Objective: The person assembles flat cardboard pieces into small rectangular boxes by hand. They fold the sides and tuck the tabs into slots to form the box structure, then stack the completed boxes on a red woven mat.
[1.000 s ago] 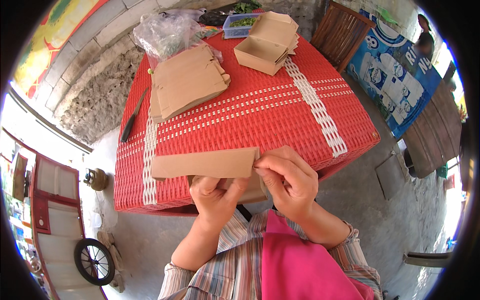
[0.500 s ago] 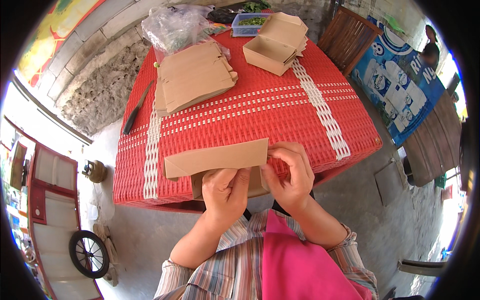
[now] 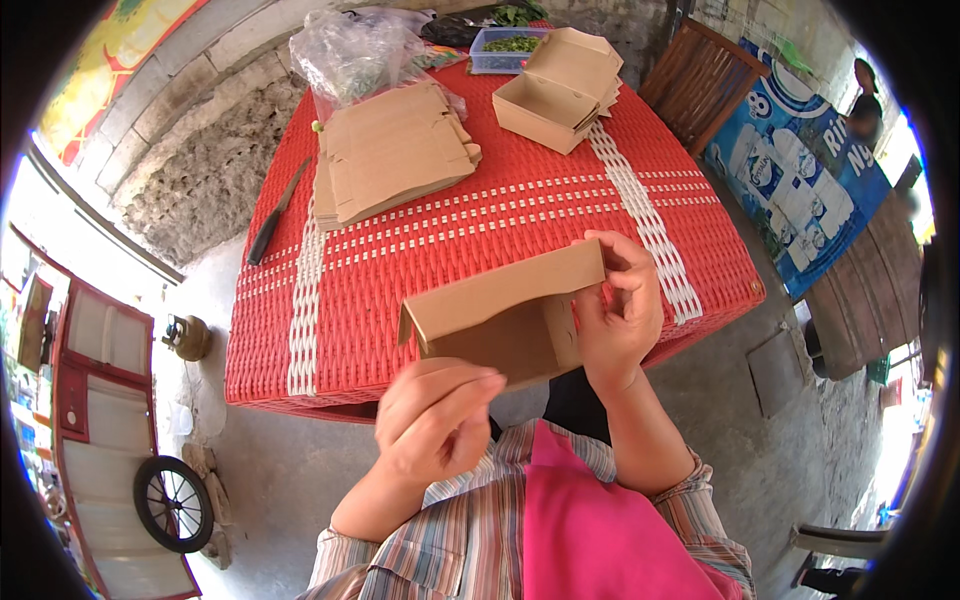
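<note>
A brown cardboard box (image 3: 500,298) is held up over the near edge of the table, its flap-like lid hanging partly over the open inside. My right hand (image 3: 622,310) grips the box's right end, thumb low and fingers at the upper corner. In front of the box's near left side is my left hand (image 3: 432,418). Its fingers are loosely curled together and hide part of the box's edge, with nothing visible in them.
On the red woven table (image 3: 480,240) lie a stack of flat cardboard blanks (image 3: 395,155) and a knife (image 3: 275,220). Farther back are folded boxes (image 3: 545,110), a clear plastic bag (image 3: 355,55) and a blue tub of chopped greens (image 3: 505,48). A wooden chair (image 3: 708,80) stands at the right.
The box has moved right and up in my right hand and tilted, showing more of its inside. My left hand has come away from under the lid, down toward me.
</note>
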`<state>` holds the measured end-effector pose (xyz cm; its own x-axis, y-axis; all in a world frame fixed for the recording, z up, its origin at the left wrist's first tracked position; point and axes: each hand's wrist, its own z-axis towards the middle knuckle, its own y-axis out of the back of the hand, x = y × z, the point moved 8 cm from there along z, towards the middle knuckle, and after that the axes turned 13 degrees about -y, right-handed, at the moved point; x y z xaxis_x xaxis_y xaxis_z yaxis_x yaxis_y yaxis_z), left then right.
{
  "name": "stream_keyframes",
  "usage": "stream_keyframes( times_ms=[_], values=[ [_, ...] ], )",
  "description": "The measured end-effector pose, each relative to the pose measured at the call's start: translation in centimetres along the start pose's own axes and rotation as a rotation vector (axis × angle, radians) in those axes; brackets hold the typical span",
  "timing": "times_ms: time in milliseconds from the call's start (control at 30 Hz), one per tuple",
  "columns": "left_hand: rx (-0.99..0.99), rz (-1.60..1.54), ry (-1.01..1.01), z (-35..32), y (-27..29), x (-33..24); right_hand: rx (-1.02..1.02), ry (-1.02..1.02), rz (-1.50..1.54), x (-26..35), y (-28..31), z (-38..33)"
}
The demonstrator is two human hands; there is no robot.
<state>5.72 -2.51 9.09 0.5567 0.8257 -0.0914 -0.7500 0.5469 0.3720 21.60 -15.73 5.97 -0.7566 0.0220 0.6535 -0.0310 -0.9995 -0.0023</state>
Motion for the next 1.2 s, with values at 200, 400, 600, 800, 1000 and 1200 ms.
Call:
stream_keyframes(
  times_ms=[200,400,600,800,1000,1200],
  values=[
    [-0.152,0.253,0.113,-0.2,2.1,2.6,-0.044,0.032,-0.059,0.4,0.3,0.7],
    [-0.243,0.109,0.323,-2.3,1.8,6.0,0.135,-0.007,-0.300,2.4,-0.8,1.9],
    [-0.214,0.196,0.479,-2.5,1.2,6.3,0.277,0.144,-0.238,7.4,0.2,-0.1],
    [-0.329,0.308,0.393,-2.9,2.4,6.0,0.075,0.248,-0.413,8.7,0.7,-0.4],
    [-0.316,0.387,0.276,-2.2,1.5,4.8,0.566,0.051,0.000,10.0,-4.2,-2.2],
    [-0.314,0.300,0.214,-2.7,0.6,3.4,0.462,-0.086,0.030,7.0,-6.8,-2.0]
  ],
)
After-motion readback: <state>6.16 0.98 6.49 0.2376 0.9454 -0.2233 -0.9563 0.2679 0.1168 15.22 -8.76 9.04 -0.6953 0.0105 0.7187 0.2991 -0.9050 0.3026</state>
